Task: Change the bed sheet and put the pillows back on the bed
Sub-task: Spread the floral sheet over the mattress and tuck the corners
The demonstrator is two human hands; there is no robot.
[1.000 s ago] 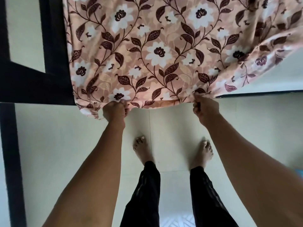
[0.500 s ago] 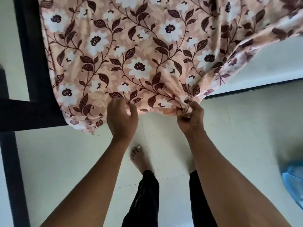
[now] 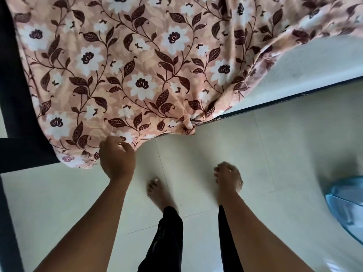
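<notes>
Head view: bed sheet (image 3: 149, 61), peach with white flowers and maroon leaves, covers the far bed, wrinkled, its hem bunched at near right; bare white mattress (image 3: 318, 61) far right; left hand (image 3: 117, 159) at the near hem, fingers curled, grasp unclear; right hand (image 3: 228, 176) apart from the sheet, relaxed, holding nothing, above pale floor (image 3: 59, 203).

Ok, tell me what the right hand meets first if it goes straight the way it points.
Probably the bed sheet, near its bunched lower edge; the right hand points up-left with only floor between. Depth is unclear.
</notes>
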